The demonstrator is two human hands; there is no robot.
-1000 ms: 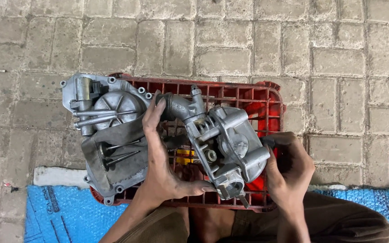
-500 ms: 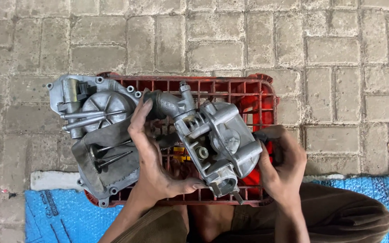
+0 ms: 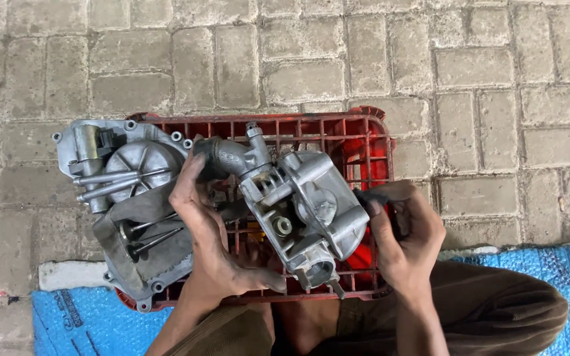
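**Q:** What is held, and where is it located?

**A:** A grey cast-metal engine assembly with a black curved rubber intake pipe (image 3: pixel 301 211) is held above a red plastic lattice crate (image 3: pixel 357 142). The assembly is tilted, with the pipe end directed toward the upper left and a narrow fitting at the lower end, near the front rim of the crate.

**Q:** How is the left hand applied?

**A:** The left hand (image 3: pixel 214 240) is placed against the left side of the assembly. Its fingers are extended and held together along the black pipe, and the thumb is laid under the lower edge of the casting. The part is thus cupped between fingers and thumb.

**Q:** And the right hand?

**A:** The right hand (image 3: pixel 404 234) is positioned at the right side of the assembly. Its fingers are curled around a small dark object (image 3: pixel 374 196), which is pinched just beside the casting. The kind of object cannot be told. Whether the right fingers touch the casting cannot be told either.

**Q:** What else is found around the crate?

**A:** A grey metal engine cover with round ribbed face and bolt lugs (image 3: pixel 123 198) is lying across the left end of the crate, overhanging its edge. Several slim metal rods (image 3: pixel 117 181) are resting on it. The crate is set on a floor of grey paving stones (image 3: pixel 364 53). A blue plastic sheet (image 3: pixel 87 323) is spread along the near edge, under the seated person's legs.
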